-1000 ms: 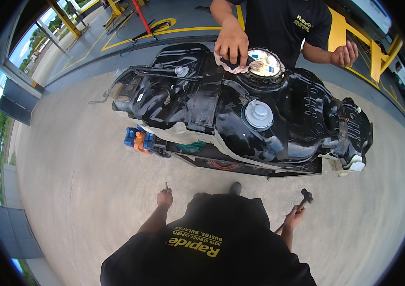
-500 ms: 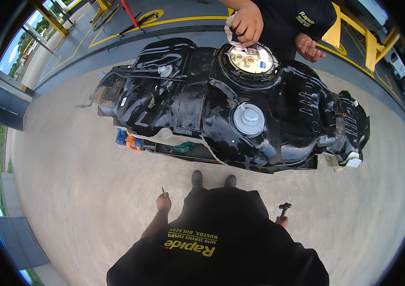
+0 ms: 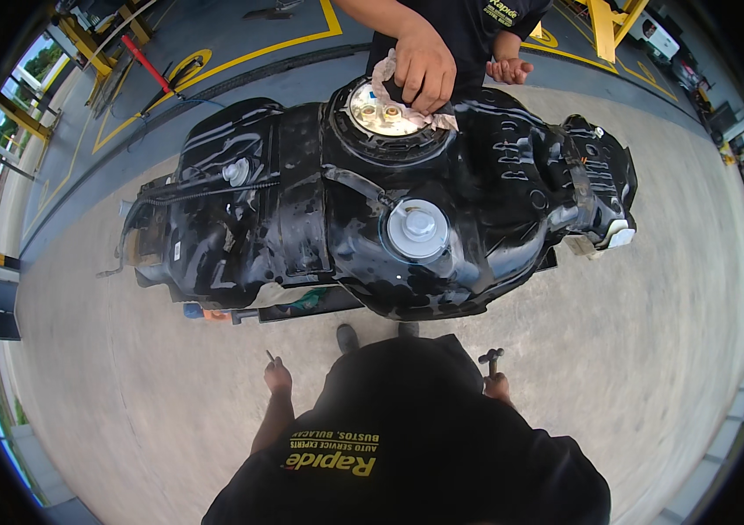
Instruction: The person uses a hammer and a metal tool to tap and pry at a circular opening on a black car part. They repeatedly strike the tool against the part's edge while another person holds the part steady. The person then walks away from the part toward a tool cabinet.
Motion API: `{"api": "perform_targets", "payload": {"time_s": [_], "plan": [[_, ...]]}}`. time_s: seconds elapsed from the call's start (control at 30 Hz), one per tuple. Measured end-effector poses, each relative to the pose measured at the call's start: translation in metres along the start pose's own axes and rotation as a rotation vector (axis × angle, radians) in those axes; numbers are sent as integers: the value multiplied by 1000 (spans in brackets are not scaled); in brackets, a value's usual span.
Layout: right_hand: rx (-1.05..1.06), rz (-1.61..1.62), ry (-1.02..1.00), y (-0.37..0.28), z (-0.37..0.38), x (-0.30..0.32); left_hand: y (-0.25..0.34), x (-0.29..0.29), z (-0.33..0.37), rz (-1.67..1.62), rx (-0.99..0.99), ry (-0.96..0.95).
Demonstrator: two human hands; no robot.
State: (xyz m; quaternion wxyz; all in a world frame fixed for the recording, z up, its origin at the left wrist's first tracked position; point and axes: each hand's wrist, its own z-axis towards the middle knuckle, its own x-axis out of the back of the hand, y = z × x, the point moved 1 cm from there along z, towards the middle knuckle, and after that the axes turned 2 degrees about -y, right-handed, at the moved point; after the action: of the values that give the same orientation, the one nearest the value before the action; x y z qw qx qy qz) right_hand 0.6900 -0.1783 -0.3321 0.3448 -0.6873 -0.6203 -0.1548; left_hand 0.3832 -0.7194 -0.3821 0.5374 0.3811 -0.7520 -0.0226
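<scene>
Down by my left side, my left hand (image 3: 277,378) is closed around a thin, short rod-like tool (image 3: 269,356), whose exact kind is too small to make out. My right hand (image 3: 497,387) grips a hammer (image 3: 492,357) by its handle, head up. Both hands are apart from the big black fuel tank (image 3: 302,197) in front of me. On its top are a round grey cap (image 3: 418,227) and, farther back, a shiny round metal plate (image 3: 363,109). Across the tank, a co-worker's hand (image 3: 425,70) presses a crumpled rag (image 3: 382,79) over the plate's right part.
Under the tank is a dark low support (image 3: 328,302), with blue and orange items (image 3: 206,311) at its left end. A hose (image 3: 206,192) runs along the tank's left part. Yellow lift parts (image 3: 604,31) and a red pole (image 3: 146,63) stand farther back.
The co-worker's hand has moved the rag from the plate's far edge onto its right side. My view has shifted, so the tank sits farther left. Both my hands keep their tools.
</scene>
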Motion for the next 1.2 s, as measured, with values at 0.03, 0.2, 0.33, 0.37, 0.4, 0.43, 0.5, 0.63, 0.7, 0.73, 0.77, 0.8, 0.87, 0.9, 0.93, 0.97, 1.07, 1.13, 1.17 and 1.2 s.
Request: {"api": "perform_targets", "payload": {"time_s": [0.03, 0.2, 0.33, 0.37, 0.4, 0.43, 0.5, 0.63, 0.7, 0.73, 0.77, 0.8, 0.87, 0.9, 0.93, 0.97, 1.07, 1.13, 1.17, 1.2], "plan": [[35, -10, -11, 1, 7, -6, 3, 4, 5, -22, 10, 7], [87, -63, -34, 11, 37, -18, 6, -2, 13, -68, -2, -6], [-62, 13, -101, 2, 15, -14, -9, -3, 9, -8, -56, -5], [-71, 12, -97, 8, 15, -16, -17, -4, 8, 21, -62, -34], [-80, 11, -94, 15, 15, -19, -24, -5, 8, 50, -67, -62], [-90, 14, -92, 20, 15, -23, -24, -5, 11, 83, -76, -90], [-138, 48, -107, 30, 15, -25, -13, -3, -3, 5, -3, -59], [-152, 122, -109, 35, 16, -30, -55, -2, -2, 155, 13, -95], [-153, 116, -146, 33, 18, -31, -58, -1, 2, 192, 19, -111], [-149, 111, -165, 32, 20, -31, -56, -3, 0, 160, 45, -95], [-147, 133, -161, 30, 21, -33, -53, 0, -4, 128, 74, -73], [-144, 154, -157, 30, 22, -34, -49, 2, -7, 94, 93, -69], [-153, 199, -152, 27, 22, -37, -36, 9, -11, 35, 126, -70], [-162, 185, -151, 31, 21, -40, -27, 12, -8, 55, 95, -72], [-152, 156, -154, 26, 22, -38, -27, 10, -5, 60, 77, -63], [-144, 129, -157, 21, 22, -38, -30, 11, -3, 67, 59, -55], [-94, 109, -150, 12, 26, -38, -24, 10, 2, 58, 15, -67], [-67, 80, -134, 6, 26, -36, -19, 8, 2, 55, -6, -49], [-58, 69, -124, 5, 24, -34, -17, 6, 4, 57, -19, -44], [-52, 52, -105, 4, 22, -32, -16, 4, 4, 63, -12, -58]]}}
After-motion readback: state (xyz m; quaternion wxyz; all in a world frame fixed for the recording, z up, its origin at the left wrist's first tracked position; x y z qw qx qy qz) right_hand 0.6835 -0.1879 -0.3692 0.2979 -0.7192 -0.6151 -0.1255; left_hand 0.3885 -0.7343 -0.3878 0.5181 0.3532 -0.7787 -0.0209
